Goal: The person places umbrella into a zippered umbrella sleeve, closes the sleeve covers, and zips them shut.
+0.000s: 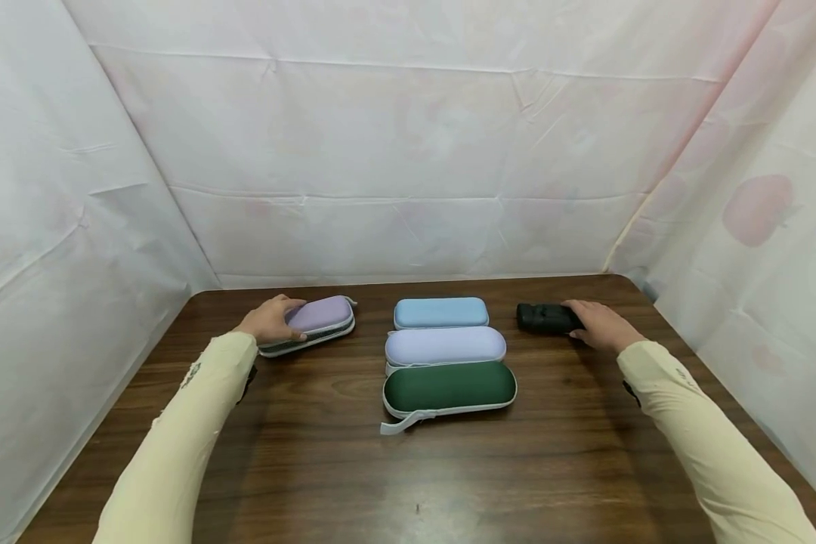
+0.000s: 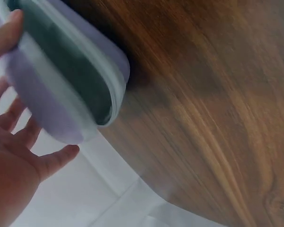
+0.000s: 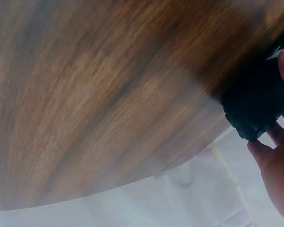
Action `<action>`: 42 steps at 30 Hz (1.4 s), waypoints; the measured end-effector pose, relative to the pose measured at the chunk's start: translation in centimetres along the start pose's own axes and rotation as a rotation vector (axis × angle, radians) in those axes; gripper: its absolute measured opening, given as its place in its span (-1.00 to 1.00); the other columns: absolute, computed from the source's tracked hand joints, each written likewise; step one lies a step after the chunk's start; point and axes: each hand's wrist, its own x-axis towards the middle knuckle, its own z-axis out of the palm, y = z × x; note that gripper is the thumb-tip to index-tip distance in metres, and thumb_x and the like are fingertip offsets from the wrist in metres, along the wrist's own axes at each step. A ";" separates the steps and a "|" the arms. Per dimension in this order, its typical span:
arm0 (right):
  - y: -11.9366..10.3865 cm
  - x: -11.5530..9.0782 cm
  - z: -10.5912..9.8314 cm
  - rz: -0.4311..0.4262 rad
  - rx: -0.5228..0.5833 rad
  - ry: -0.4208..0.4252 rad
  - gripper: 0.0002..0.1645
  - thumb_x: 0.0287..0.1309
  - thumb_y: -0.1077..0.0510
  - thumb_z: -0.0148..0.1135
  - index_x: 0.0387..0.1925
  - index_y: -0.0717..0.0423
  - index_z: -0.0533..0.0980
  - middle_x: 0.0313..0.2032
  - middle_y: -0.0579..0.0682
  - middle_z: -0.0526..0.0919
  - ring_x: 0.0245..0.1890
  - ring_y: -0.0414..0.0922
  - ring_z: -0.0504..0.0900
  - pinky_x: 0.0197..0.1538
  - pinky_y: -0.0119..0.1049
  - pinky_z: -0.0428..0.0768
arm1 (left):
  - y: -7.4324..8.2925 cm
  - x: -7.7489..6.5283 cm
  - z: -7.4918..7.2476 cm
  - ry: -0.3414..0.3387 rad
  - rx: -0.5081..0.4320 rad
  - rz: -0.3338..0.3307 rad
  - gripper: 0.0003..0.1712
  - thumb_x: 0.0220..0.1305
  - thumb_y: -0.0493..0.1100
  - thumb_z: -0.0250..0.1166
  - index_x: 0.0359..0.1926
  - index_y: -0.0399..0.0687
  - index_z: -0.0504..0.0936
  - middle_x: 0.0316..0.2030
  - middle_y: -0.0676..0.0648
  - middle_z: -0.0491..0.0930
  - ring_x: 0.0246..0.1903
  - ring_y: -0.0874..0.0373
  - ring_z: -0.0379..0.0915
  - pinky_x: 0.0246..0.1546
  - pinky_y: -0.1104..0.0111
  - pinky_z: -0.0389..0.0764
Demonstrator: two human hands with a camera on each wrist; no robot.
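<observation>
My left hand [image 1: 272,320] holds the left end of a purple zip case [image 1: 323,313] at the table's far left. The lid stands ajar, and a dark inside shows between pale rims in the left wrist view, where thumb and fingers span the case [image 2: 47,104]. On the far right, my right hand [image 1: 600,326] grips the right end of a short black, roughly cylindrical object [image 1: 542,318]. Its exact kind is unclear; the right wrist view shows my thumb and fingers about its black end [image 3: 258,97].
Between the hands lie three closed zip cases in a column: light blue [image 1: 442,312] at the back, lavender [image 1: 445,345] in the middle, dark green [image 1: 452,385] in front with a grey strap [image 1: 406,421]. White sheeting [image 1: 394,151] walls the brown wooden table [image 1: 326,468].
</observation>
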 end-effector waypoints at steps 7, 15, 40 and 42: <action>0.0 0.5 0.0 0.002 0.013 0.013 -0.28 0.13 0.30 0.30 0.26 0.39 0.21 0.13 0.45 0.38 0.09 0.37 0.38 0.08 0.24 0.33 | 0.0 -2.1 -1.8 0.018 -0.201 0.051 -0.22 0.14 0.01 0.37 0.32 -0.19 0.36 0.22 -0.38 0.30 0.10 -0.25 0.30 0.03 -0.09 0.35; 0.0 2.3 -0.1 0.019 0.011 -0.009 -0.26 0.14 0.31 0.29 0.29 0.39 0.19 0.14 0.47 0.36 0.09 0.38 0.37 0.07 0.25 0.33 | 2.6 -5.0 -5.6 0.054 -0.209 0.128 -0.27 0.18 0.09 0.35 0.29 -0.16 0.42 0.18 -0.32 0.41 0.05 -0.14 0.38 -0.03 0.00 0.40; -0.1 3.7 1.7 0.021 -0.044 -0.042 -0.24 0.08 0.24 0.36 0.26 0.41 0.25 0.11 0.44 0.40 0.05 0.37 0.40 -0.01 0.23 0.39 | 18.4 -9.5 -0.3 -0.288 -0.489 0.411 -0.46 0.28 0.12 0.24 0.22 0.06 0.49 0.01 0.11 0.52 -0.08 0.24 0.46 -0.09 0.34 0.49; 0.1 4.2 1.2 0.033 -0.065 -0.048 -0.22 0.06 0.23 0.37 0.26 0.39 0.25 0.13 0.45 0.38 0.06 0.38 0.38 -0.03 0.27 0.37 | 19.3 -9.6 0.8 -0.330 -0.504 0.418 -0.49 0.29 0.14 0.21 0.20 0.09 0.50 -0.01 0.17 0.52 -0.10 0.27 0.46 -0.09 0.35 0.48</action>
